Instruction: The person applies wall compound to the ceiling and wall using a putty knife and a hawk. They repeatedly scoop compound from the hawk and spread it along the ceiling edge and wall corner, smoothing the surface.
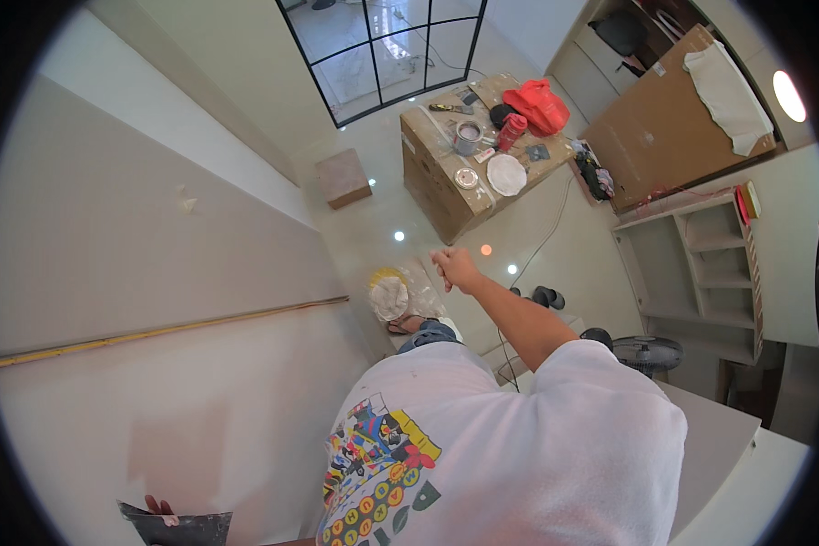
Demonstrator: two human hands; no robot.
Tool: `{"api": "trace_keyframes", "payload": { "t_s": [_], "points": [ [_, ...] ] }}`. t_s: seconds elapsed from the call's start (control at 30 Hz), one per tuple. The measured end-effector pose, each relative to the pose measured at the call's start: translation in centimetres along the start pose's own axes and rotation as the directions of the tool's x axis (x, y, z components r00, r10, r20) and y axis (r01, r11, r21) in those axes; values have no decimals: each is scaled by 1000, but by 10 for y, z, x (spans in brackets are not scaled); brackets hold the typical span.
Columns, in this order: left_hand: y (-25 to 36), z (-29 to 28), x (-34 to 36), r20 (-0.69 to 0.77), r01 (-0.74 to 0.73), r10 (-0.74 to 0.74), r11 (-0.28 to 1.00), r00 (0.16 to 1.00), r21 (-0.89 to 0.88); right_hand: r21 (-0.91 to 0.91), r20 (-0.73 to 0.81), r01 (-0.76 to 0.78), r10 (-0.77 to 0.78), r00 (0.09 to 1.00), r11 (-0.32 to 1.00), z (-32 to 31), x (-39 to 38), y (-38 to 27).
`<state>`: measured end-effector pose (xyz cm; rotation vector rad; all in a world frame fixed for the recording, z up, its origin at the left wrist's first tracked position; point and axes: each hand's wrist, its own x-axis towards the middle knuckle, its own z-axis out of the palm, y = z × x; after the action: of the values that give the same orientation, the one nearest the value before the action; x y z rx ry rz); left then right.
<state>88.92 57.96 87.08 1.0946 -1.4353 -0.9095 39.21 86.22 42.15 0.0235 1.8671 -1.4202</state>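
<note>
Scraper (196,530) is gripped in left hand (160,510), fingers curled behind it, beside wall (273,419); contact cannot be told. Right hand (458,270) is loosely curled, apparently empty. Wall could be scored if a blade corner were tipped inward.

Scattered over a cardboard box (428,187)
Bears a scraper (450,108), a grey pot (469,134), a red cylinder (511,133), a red bundle (539,107), a white disc (507,176) and a round lid (466,178); stands on glossy floor (573,246).
</note>
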Motion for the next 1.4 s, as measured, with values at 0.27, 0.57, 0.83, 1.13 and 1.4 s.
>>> {"api": "trace_keyframes", "payload": {
  "t_s": [0.27,0.57,0.83,1.13,1.4],
  "points": [
    [1,6,-1,-48,27,-26,999,998,23,28,-92,503,-499,862,864,-32,50,-218],
    [-6,9,0,-36,15,-14,1000,999,18,-197,-487,942,-861,146,271,-76,-46,-413],
    [-11,3,3,3,-35,35,999,999,-3,-664,-542,666,-832,-116,340,-142,90,-467],
    [-18,2,-4,-4,-27,27,999,1000,-36,-815,32,145,-207,978,560,-21,119,-67],
    [-70,87,-1,340,-64,160,958,927,-278,-528,567,537,-198,800,657,84,-38,-59]
  ]
}}
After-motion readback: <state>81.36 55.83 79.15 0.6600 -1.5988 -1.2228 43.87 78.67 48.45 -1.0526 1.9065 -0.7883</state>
